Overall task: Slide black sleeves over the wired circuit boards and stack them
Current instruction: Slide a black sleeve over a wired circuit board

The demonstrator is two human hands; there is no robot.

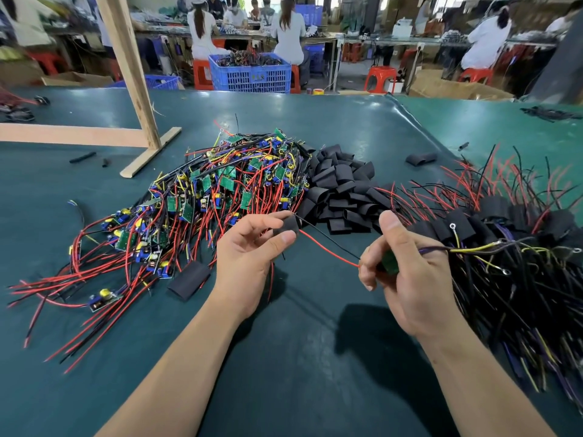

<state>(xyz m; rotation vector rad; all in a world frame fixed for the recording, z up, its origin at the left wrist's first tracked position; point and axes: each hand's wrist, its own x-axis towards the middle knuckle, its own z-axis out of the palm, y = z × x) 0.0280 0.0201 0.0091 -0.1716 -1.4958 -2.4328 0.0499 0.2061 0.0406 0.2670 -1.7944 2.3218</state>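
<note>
Left hand (249, 252) pinches a black sleeve (286, 227) between thumb and forefinger, raised above the desk (299, 357). Right hand (407, 279) is curled round a green board (390, 262), only partly visible between the fingers. The board's red wire (328, 249) and black wire (331, 239) run from the right hand up-left into the sleeve's mouth, so the sleeve sits on the leads, well apart from the board itself. Purple and yellow leads (467, 247) trail out the right side of the right hand, over the pile there.

Bare board pile (220, 184) lies left of centre: green boards, blue and yellow parts, red and black wires fanning out toward the lower left. Sleeve heap (340, 184) is just right of it, touching its edge. Sleeved stack (511, 234) sits far right, red and black wires sticking up, purple and yellow leads draping toward the near edge. One loose sleeve (188, 280) lies flat just left of the left wrist; another (421, 158) lies alone behind the heap.

Wooden frame (138, 99) stands on the desk at rear left. Blue crate (250, 75) behind the desk has yellowish marking on its front, too blurred to read. No legible labels on boards or sleeves. People in white sit on red stools at benches in the background.
</note>
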